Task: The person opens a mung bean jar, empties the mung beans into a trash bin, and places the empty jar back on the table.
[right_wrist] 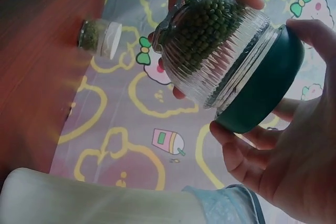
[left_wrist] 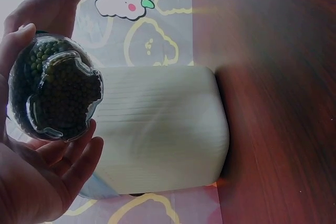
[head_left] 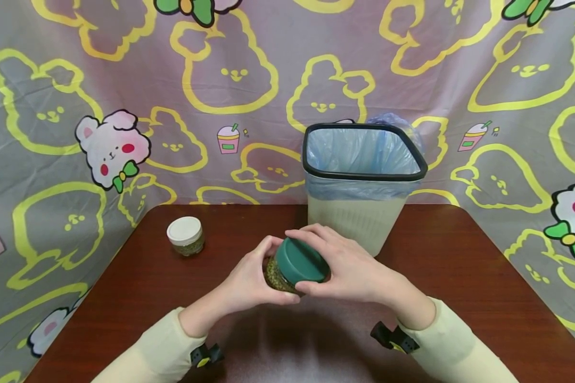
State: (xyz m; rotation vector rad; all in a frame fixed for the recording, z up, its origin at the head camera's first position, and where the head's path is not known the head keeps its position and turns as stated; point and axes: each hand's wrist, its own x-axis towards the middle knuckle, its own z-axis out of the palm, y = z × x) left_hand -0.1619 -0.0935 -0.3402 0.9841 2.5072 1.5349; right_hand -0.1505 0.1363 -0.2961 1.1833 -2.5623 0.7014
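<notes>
A clear ribbed glass jar (right_wrist: pixel 202 40) of small green beans is held tilted above the table, between both hands. My left hand (head_left: pixel 249 279) grips its glass body, thumb and fingers spread around opposite sides. On the jar's mouth sits a dark green lid (head_left: pixel 303 261), and a band of clear glass shows beside the lid's edge in the right wrist view. Around that lid curl the fingers and thumb of my right hand (head_left: pixel 352 261). The left wrist view looks at the jar's base (left_wrist: pixel 65 90), with the beans visible through the glass.
A small white-lidded jar (head_left: pixel 186 236) with greenish contents stands at the table's back left. Behind my right hand is a pale waste bin (head_left: pixel 350 218) with a black rim and blue liner. A patterned cloth (head_left: pixel 268 69) hangs behind the brown table (head_left: pixel 460 298).
</notes>
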